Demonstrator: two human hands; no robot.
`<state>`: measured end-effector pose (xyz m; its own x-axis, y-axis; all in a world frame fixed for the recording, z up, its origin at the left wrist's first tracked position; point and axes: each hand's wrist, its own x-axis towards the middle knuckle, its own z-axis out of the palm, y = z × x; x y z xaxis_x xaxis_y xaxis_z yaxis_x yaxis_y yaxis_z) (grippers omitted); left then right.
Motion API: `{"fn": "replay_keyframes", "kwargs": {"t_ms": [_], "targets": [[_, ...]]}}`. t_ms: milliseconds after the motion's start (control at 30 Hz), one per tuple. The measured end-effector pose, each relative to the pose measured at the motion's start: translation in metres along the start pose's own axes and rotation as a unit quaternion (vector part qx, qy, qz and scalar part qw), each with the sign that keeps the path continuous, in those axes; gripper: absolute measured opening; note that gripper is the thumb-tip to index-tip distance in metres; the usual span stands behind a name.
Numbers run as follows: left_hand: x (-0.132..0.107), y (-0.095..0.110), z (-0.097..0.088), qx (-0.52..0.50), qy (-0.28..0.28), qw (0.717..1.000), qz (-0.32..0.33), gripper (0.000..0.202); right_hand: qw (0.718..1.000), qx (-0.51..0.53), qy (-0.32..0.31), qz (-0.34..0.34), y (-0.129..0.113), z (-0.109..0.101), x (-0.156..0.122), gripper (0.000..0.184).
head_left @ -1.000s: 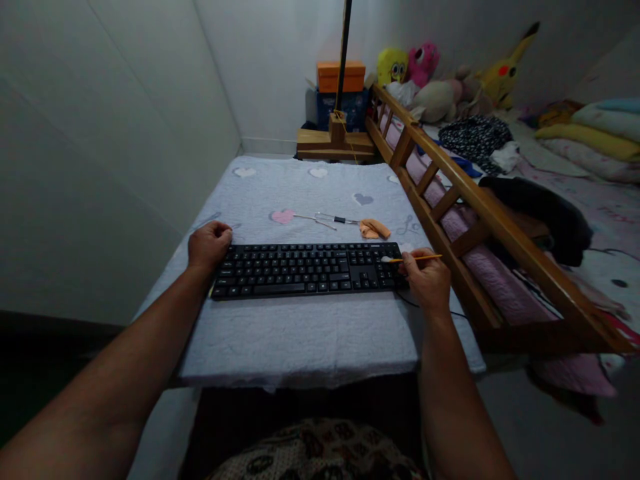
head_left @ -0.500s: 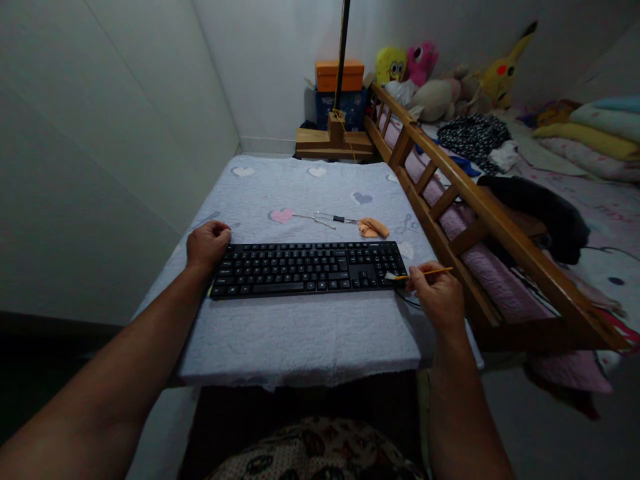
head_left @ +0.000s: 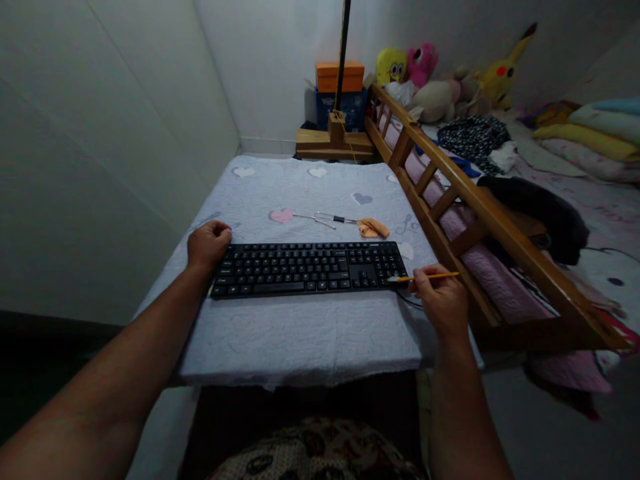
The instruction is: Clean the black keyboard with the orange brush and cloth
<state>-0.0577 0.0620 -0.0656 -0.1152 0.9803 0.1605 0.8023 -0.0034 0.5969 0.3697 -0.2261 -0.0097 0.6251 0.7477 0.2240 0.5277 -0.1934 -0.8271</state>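
Observation:
A black full-size keyboard [head_left: 300,270] lies flat on the cloth-covered table [head_left: 300,333]. At its upper left corner, my left hand [head_left: 209,245] has its fingers curled against the edge, steadying it. My right hand [head_left: 440,297] pinches a thin paintbrush [head_left: 404,279] with a yellow handle and pale bristles. The bristles touch the number-pad keys near the lower right corner. Beyond the keyboard lie an orange cloth [head_left: 373,228], a wire tool with a black sleeve [head_left: 339,219] and a thin pale stick [head_left: 325,223]. The black cable [head_left: 410,303] shows beneath my right hand.
A wooden bed rail [head_left: 460,193] runs along the table's right side. Behind it, the bed holds plush toys [head_left: 500,77], clothes and folded bedding [head_left: 600,137]. An orange box [head_left: 340,77] and a wooden stand with a pole [head_left: 336,133] are at the far end. A wall rises on the left.
My right hand and the paintbrush have shifted slightly right, the bristles sliding toward the number pad's right edge. My left hand and the keyboard stay nearly still.

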Motion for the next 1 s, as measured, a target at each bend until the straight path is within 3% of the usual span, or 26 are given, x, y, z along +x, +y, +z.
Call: {"fn": "replay_keyframes", "kwargs": {"t_ms": [200, 533, 767, 1000], "targets": [[0.001, -0.002, 0.002, -0.002, -0.001, 1.000, 0.001, 0.030, 1.000, 0.019, 0.008, -0.010, -0.006, -0.001, 0.004, 0.041], [0.000, -0.003, 0.001, -0.004, 0.001, 1.000, 0.004, 0.029, 0.997, 0.081, -0.009, -0.016, -0.014, 0.034, 0.026, 0.035], [0.000, -0.003, 0.001, -0.007, -0.001, 1.000, 0.003, 0.029, 0.994, 0.105, 0.013, 0.005, -0.016, 0.055, 0.038, 0.037], [0.000, -0.003, 0.002, -0.002, -0.002, 1.000, -0.001, 0.032, 0.998, 0.067, 0.009, 0.009, -0.010, 0.055, 0.038, 0.039]]}}
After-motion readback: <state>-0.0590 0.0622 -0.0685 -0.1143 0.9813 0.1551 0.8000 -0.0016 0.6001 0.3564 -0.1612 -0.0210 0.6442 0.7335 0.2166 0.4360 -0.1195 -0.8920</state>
